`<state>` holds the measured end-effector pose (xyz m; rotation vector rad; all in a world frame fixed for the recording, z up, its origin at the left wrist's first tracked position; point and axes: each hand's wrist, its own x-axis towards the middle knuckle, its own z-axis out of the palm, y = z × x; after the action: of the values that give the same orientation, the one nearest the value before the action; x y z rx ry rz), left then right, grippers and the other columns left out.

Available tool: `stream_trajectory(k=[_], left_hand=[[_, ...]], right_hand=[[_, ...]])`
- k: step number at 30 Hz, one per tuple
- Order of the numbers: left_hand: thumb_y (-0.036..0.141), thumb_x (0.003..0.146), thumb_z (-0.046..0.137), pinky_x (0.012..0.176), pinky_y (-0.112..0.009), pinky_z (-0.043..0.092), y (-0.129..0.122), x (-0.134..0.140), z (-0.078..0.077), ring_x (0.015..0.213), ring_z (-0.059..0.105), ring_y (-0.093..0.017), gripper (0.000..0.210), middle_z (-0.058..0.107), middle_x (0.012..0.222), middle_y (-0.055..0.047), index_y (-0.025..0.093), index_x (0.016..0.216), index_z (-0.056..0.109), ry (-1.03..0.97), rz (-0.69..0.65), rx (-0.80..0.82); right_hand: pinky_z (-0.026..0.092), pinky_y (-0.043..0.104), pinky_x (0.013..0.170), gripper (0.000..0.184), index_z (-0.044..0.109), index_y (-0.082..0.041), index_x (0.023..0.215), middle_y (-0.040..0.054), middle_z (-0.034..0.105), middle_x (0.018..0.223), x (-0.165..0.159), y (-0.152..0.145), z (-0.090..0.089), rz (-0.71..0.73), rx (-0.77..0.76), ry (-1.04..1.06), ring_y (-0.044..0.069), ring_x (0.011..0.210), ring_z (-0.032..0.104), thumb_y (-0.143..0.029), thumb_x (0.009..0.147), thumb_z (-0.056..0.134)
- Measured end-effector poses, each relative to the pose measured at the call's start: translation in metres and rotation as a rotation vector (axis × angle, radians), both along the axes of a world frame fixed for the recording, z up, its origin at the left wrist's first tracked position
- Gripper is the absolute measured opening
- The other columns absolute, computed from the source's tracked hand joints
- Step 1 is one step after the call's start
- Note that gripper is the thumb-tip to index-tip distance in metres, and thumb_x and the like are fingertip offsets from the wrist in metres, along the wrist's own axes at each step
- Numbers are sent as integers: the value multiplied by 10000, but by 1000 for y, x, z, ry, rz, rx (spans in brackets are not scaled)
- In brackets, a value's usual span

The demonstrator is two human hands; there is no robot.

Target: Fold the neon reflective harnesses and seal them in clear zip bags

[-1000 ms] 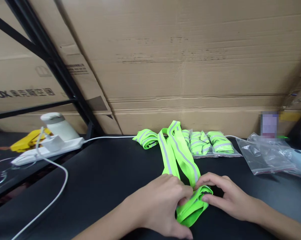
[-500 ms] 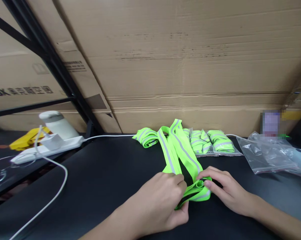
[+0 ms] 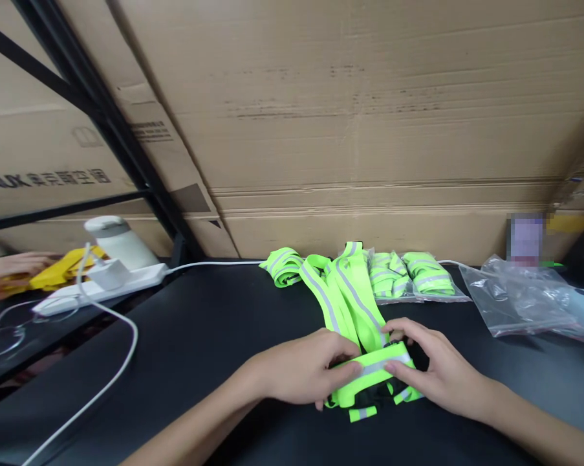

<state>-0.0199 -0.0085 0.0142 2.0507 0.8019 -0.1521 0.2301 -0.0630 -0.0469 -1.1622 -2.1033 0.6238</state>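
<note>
Both hands grip a neon-green reflective strap (image 3: 354, 304) with a grey stripe, low over the black table. My left hand (image 3: 315, 366) pinches the left end of its folded part, thumb on top. At the right end of the same fold, my right hand (image 3: 432, 366) presses with thumb in front and fingers behind. Two long bands run from the fold toward the cardboard, and short loose ends and some black material hang beneath it. Behind lie a rolled green strap (image 3: 284, 266) and bagged straps (image 3: 427, 273) in clear plastic.
Clear plastic bags (image 3: 519, 298) lie at the right. A white power strip (image 3: 102, 288) with a cable, a white bottle (image 3: 119, 243) and yellow fabric (image 3: 68, 268) are at the left, where another person's hand (image 3: 22, 264) shows. Cardboard (image 3: 350, 129) stands behind.
My left hand has turned from a fist to a thumb-on-top pinch. The near part of the strap now lies as a flat fold between my hands, and another person's hand has appeared at far left.
</note>
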Motion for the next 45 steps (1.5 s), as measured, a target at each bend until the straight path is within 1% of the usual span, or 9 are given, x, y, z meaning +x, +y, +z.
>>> stream_trajectory(k=[4,7,9,17,27,30,33,41,45], left_hand=[[604,950,531,454,-197,429,16,-1,-14,481,528,-95,456,490,647,39,180,781,520,-96,40,-289],[646,928,546,458,-200,418,22,-2,-19,457,454,-80,495,455,604,53,178,768,542,-130,24,-324],[620,939,548,450,-193,364,23,-4,-18,455,373,-69,499,391,576,65,174,717,523,-146,-15,-273],[344,835,745,702,-244,422,17,-4,-8,767,569,-144,174,645,874,-19,182,896,732,-203,101,482],[563,984,513,521,-218,292,13,-3,-10,552,346,-87,500,434,641,35,154,698,536,-253,-50,143],[552,882,668,573,-221,356,6,4,-14,635,446,-118,403,533,725,12,157,810,635,-270,-6,284],[497,867,696,717,-264,441,3,9,-20,785,547,-172,367,637,896,-35,170,1034,686,-290,114,462],[444,995,547,697,-263,480,11,15,-35,764,578,-147,334,633,1035,-58,209,1190,682,-307,189,557],[311,1034,505,810,-297,505,12,15,-35,892,616,-188,241,659,979,-67,205,1092,712,-386,-25,801]], right_hand=[[556,357,881,214,658,-223,1106,97,660,1152,6,-3,1,38,142,-69,229,1035,653,-392,1006,573],[540,383,982,574,573,-197,1361,162,587,1347,13,-5,4,141,268,-164,282,1197,615,-515,899,698],[536,398,999,757,535,-189,1424,171,592,1354,17,-7,6,240,304,-218,306,1226,601,-561,809,772],[507,421,1006,409,582,-206,1378,129,649,1278,15,-1,7,299,266,-261,264,1168,594,-280,977,609],[511,311,834,346,687,-185,869,56,664,967,12,8,7,138,-86,108,192,889,627,-442,1032,522],[508,281,720,427,674,-184,804,27,643,832,14,9,3,56,-163,144,185,788,609,-501,1027,496],[492,257,625,330,667,-219,1057,12,657,870,15,9,0,-43,-182,157,180,756,605,-511,1012,520],[499,308,758,222,632,-218,964,48,627,953,21,18,-8,-108,187,-44,192,867,611,-410,1028,539],[481,318,753,335,663,-195,893,53,658,855,22,18,-8,16,324,-128,195,828,609,-386,1071,454]])
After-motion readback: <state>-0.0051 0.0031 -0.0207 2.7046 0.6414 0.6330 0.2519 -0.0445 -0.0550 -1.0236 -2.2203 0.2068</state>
